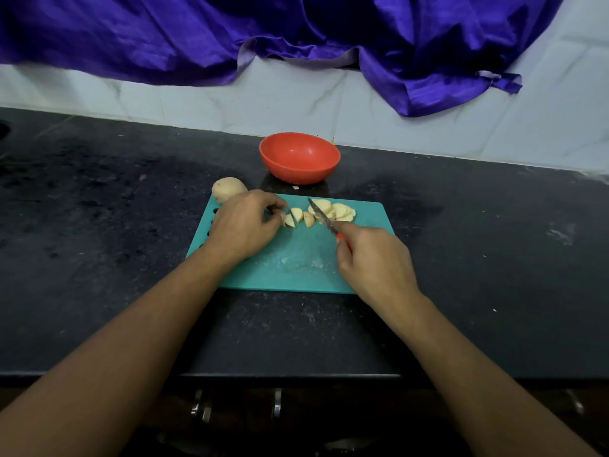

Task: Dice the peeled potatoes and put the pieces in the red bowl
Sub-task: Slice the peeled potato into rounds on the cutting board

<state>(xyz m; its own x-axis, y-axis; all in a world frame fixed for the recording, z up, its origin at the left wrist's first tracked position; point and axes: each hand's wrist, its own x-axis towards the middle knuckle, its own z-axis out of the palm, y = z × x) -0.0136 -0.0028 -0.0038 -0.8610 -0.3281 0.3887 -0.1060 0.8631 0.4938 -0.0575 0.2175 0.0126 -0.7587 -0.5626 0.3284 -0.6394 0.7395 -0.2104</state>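
Dicing stage: the left hand [245, 222] pinches the potato pieces [295, 218] on the cutting board [296, 265], the right hand [372, 255] keeps a closed grip on the knife [321, 214]; next, cross-cut the slices [337, 211], then load the red bowl [299, 158].

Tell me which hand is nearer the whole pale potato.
Left. The left hand sits right beside the whole pale potato; the right hand grips the red-handled knife farther right.

A red bowl [299, 157] sits on the black speckled bench [99, 209]; the cutting board [296, 258] is teal, the potato slices [334, 211] pale yellow, the cloth [296, 31] deep purple.
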